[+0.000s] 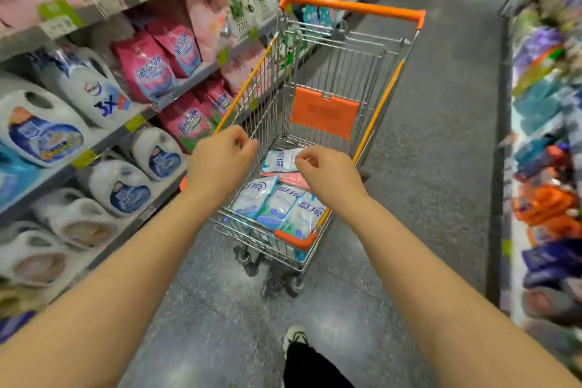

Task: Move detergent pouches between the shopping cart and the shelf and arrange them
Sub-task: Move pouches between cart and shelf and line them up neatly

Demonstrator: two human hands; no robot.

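Note:
The wire shopping cart [371,8] with orange handle and trim stands in the aisle ahead of me. Several white-and-blue detergent pouches [277,208] stand packed at its near end. Behind them another white-and-blue pouch [278,161] lies on a pink pouch [294,180]. My left hand [220,161] hovers over the cart's left rim, fingers loosely curled, holding nothing. My right hand [330,176] hovers over the basket, fingers loosely curled, its fingertips overlapping the lying pouch's corner in view. Pink pouches [151,71] fill the shelf on the left.
The left shelving [104,6] carries white detergent jugs [41,129] low down and pink and green refill packs higher up. Blurred colourful goods [548,198] line the right shelf. Grey aisle floor [441,135] runs between them. My shoe [294,339] shows at the bottom.

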